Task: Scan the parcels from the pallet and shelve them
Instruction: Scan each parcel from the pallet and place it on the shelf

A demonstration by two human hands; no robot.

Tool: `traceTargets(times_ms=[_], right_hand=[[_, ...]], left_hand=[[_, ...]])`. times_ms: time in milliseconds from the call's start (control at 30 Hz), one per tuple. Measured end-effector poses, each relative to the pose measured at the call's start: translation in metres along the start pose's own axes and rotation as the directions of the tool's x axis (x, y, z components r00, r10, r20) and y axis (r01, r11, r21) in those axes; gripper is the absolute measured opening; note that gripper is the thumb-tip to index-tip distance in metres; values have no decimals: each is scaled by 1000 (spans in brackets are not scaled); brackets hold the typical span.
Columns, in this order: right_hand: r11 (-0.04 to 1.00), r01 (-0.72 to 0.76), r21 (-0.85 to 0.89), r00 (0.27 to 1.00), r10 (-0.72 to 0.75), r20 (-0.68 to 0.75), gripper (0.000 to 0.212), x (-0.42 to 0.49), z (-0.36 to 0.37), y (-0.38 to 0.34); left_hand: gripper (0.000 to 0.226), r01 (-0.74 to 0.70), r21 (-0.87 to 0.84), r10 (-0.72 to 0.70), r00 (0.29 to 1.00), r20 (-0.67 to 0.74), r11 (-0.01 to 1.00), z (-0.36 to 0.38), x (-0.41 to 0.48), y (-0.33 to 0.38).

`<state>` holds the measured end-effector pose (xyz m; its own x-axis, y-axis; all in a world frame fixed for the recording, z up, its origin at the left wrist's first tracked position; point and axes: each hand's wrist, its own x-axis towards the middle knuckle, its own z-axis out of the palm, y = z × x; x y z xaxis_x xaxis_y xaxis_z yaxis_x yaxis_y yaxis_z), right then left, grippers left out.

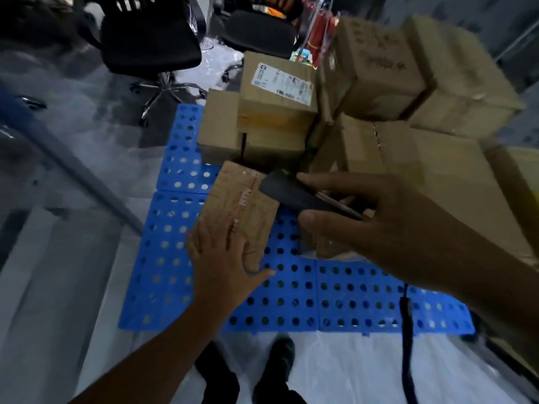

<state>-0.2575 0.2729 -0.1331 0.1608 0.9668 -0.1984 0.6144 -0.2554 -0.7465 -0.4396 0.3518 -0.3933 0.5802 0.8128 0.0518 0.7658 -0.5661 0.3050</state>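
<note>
The left hand (224,252) rests flat, fingers spread, on the parcel (242,205) lying on the blue pallet (291,301), presumably to steady it, while the right hand (364,217) grips the scanner (291,193) just above it, nose toward its top face.

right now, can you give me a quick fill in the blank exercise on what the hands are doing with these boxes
1. The right hand holds a barcode ____.
2. The left hand rests flat on a small box lying on the ____ pallet.
3. The office chairs in the background are ____.
Missing words: scanner; blue; black.
</note>
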Motion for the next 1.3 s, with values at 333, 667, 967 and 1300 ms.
traceTargets(times_ms=[333,667,967,1300], right_hand=[[978,-193,73,966,177,186,40,-22,50,50],[989,-111,-94,977,126,172,51,-28,58,84],[985,-111,-132,965,138,223,54,-32,59,84],[706,152,-692,974,11,226,56,-20,77,52]], left_hand=[[79,97,-384,-167,974,-155,918,-28,-50,-19],[58,293,-499,-353,935,-29,816,-57,-64,14],[36,401,-853,-609,783,129,335,-34,-73,3],[110,238,-573,-204,971,125,784,-1,-92,-15]])
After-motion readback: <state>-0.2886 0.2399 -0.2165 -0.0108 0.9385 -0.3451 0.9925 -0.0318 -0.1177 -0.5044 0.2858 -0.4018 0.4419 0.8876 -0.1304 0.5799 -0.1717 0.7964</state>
